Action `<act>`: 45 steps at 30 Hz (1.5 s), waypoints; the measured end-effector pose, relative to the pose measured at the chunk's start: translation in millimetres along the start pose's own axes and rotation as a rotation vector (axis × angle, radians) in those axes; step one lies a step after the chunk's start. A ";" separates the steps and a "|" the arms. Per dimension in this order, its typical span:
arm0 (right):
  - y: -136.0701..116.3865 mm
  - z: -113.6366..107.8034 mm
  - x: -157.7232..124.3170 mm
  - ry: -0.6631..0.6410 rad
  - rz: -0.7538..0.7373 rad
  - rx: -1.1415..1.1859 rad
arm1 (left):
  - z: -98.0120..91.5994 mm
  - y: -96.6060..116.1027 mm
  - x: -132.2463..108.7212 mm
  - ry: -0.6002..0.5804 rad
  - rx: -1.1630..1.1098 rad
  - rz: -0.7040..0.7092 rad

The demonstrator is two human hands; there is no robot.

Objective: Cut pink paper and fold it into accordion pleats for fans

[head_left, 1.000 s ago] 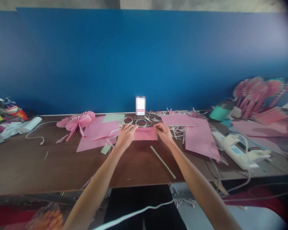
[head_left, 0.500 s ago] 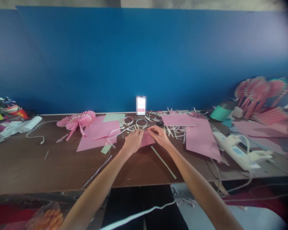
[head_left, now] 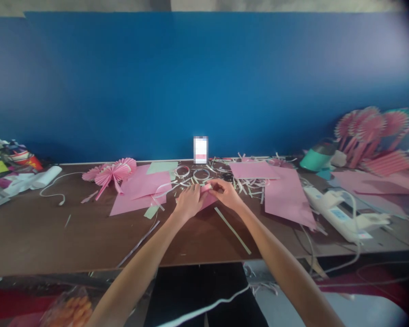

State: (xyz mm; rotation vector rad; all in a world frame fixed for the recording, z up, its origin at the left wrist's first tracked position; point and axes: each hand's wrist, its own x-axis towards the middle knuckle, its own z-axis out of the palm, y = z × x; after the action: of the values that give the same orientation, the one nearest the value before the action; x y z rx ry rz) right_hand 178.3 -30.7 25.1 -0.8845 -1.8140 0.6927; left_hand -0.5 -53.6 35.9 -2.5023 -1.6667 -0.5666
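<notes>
In front of the screen (head_left: pixel 201 150): small pink paper (head_left: pixel 208 200) is sitting on the table (head_left: pixel 88 240), partly hidden by both hands; its far edge is standing up.
Right hand (head_left: pixel 226 193): thumb and fingertips are pinching that raised edge.
Left hand (head_left: pixel 190 200): fingers are lying close together over the paper's left part; can't tell whether they're gripping or just pressing.
Fold: person is apparently folding or rolling the edge; can't tell which.
Next move: my read, it's calling for a steady pinch and an even crease, left hand bracing so the paper isn't skewing.
Scraps: white scraps (head_left: pixel 255 188) are littering the table right of the screen; a pale strip (head_left: pixel 232 230) is lying farther in front, slightly right.
Sheets: pink sheets are lying both left (head_left: pixel 141 186) and right (head_left: pixel 286 200) of the screen.
Fans: a pleated pink fan (head_left: pixel 112 172) is resting left of the screen; a bunch of fans (head_left: pixel 368 127) is leaning far right.
Power strip (head_left: pixel 334 218): it's lying right of the screen, plugs in.
Room: a blue panel (head_left: pixel 197 81) is rising behind the screen.
</notes>
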 end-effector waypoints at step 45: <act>16.8 -26.9 4.3 0.339 0.150 0.178 | 5.4 -38.2 0.1 -0.378 -0.521 0.162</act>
State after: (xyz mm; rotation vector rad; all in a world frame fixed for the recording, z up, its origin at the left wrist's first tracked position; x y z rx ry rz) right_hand 206.5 -15.6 24.3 -0.9614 -1.3749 0.7364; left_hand -33.7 -36.7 25.8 -3.2593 -1.5519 -0.6034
